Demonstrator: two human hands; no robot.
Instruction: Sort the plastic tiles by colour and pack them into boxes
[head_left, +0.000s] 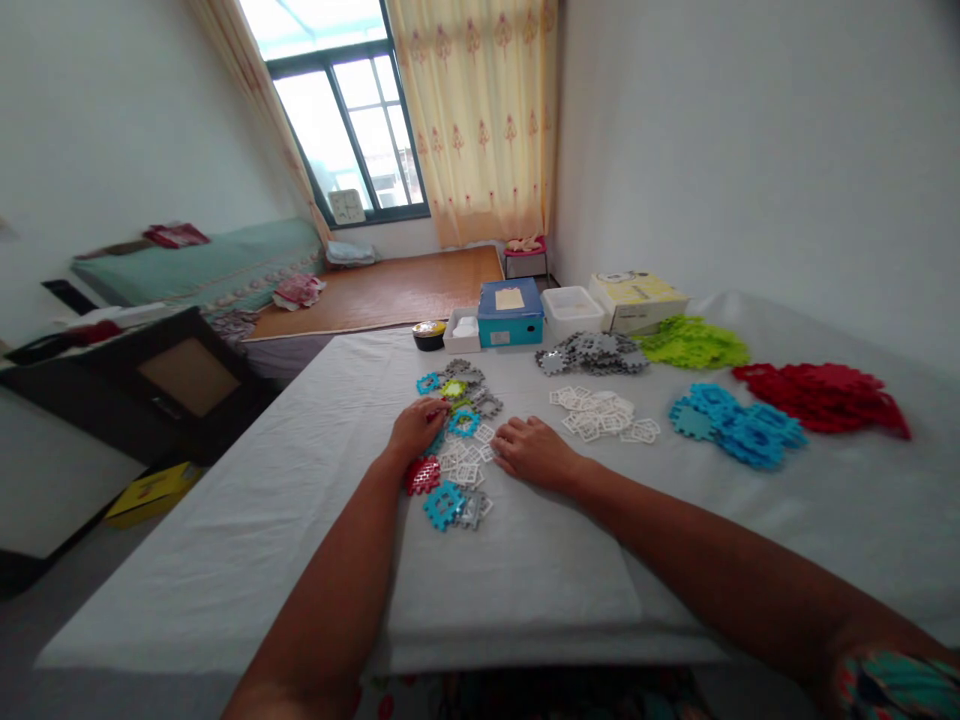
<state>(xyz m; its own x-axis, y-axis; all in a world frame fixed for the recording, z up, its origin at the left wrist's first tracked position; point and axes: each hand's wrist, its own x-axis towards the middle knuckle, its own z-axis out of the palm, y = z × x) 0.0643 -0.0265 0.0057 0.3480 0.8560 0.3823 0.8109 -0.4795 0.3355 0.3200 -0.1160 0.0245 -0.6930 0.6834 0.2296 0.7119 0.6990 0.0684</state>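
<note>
My left hand (416, 427) rests curled over a small mixed cluster of plastic puzzle tiles (457, 440) on the white-covered table (300, 480), fingertips pinched on a red piece. My right hand (534, 450) lies palm down beside the same cluster, its fingers bent at small white tiles. A red tile (424, 475) and a blue tile (444, 503) lie just below my left hand.
Sorted heaps lie farther out: white tiles (604, 415), grey tiles (592, 353), green tiles (694, 343), blue tiles (735, 425), red tiles (825, 395). A blue box (510, 312), white tubs and a yellow box (637, 298) line the far edge. A bed stands left.
</note>
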